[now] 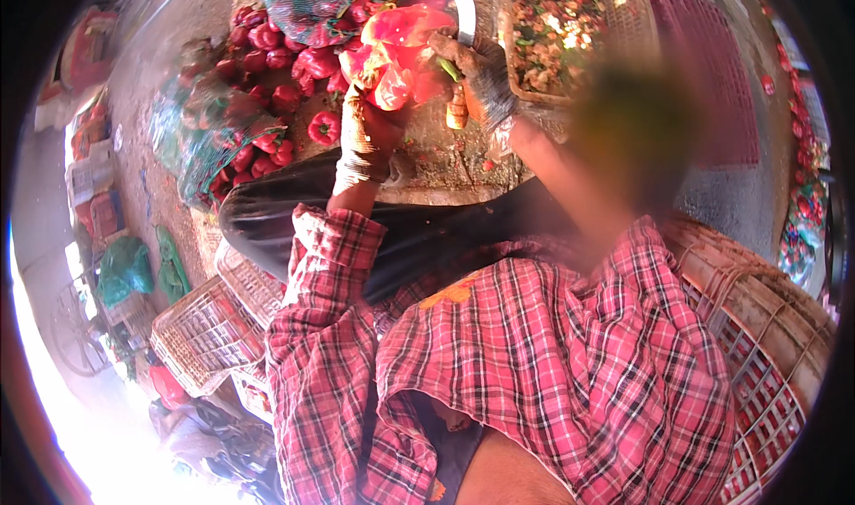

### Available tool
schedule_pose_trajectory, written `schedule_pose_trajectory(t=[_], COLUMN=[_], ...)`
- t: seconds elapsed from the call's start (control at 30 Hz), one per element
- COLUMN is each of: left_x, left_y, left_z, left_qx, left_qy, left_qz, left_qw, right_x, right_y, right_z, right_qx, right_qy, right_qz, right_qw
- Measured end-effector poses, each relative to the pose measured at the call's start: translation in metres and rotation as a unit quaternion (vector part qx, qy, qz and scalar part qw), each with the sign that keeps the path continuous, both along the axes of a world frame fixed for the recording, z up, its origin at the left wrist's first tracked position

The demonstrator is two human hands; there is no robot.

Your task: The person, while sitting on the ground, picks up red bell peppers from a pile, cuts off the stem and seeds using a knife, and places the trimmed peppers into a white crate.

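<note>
My left hand (pixel 365 135), in a worn, dirty glove, grips a brightly lit red bell pepper (pixel 401 55) from below. Most of its fingers are hidden behind the pepper, which looks cut open. My right hand (pixel 484 73), also gloved, is closed around a small curved knife (pixel 463 11). The knife's hooked blade points up and away, and the end of its wooden handle (pixel 457 109) sticks out below the fist. A green stem (pixel 448 69) shows between the right fingers and the pepper. The right thumb and fingertips are at the pepper's right side.
Whole red peppers (pixel 267 60) lie piled at left, beside green net sacks (pixel 214 131) (pixel 312 6). A crate (pixel 515 77) of pepper scraps stands at far right. Wicker-like baskets (pixel 200 327) stand at lower left. A dark green blur (pixel 632 131) covers part of the right side.
</note>
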State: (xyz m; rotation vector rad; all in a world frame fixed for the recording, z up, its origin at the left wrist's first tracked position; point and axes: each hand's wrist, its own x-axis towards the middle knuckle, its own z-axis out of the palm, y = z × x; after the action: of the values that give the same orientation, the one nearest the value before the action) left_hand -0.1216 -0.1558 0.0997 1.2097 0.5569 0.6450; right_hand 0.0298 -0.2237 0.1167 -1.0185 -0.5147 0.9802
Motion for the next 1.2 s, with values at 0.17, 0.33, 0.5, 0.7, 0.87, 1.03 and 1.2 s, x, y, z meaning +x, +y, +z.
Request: schedule_pose_trajectory(t=[0.17, 0.33, 0.5, 0.7, 0.87, 1.03, 1.2], left_x=[0.023, 0.024, 0.01, -0.159, -0.319, -0.452, -0.324], left_y=[-0.001, 0.021, 0.007, 0.078, 0.071, 0.003, 0.113], left_z=[-0.005, -0.06, -0.031, 0.069, 0.131, 0.052, 0.009], left_qx=[-0.469, -0.358, -0.308, -0.184, 0.058, 0.117, 0.167], left_qy=[-0.326, -0.413, -0.216, -0.158, 0.141, 0.583, 0.476], left_qz=[0.072, 0.06, 0.184, 0.232, 0.523, 0.236, 0.238], left_qw=[0.818, 0.835, 0.908, 0.942, 0.839, 0.768, 0.83], right_x=[-0.026, -0.062, -0.037, 0.034, 0.126, 0.178, 0.199], right_y=[0.016, 0.028, 0.004, 0.007, -0.029, -0.089, -0.126], right_z=[-0.002, -0.016, 0.014, 0.049, 0.003, -0.046, -0.069], right_qx=[-0.005, 0.041, -0.081, -0.149, -0.348, -0.49, -0.57], right_qy=[-0.4, -0.299, 0.154, -0.088, -0.156, -0.129, -0.058], right_qz=[-0.087, -0.086, 0.177, -0.025, -0.129, -0.076, -0.046], right_qw=[0.912, 0.95, 0.969, 0.985, 0.915, 0.859, 0.818])
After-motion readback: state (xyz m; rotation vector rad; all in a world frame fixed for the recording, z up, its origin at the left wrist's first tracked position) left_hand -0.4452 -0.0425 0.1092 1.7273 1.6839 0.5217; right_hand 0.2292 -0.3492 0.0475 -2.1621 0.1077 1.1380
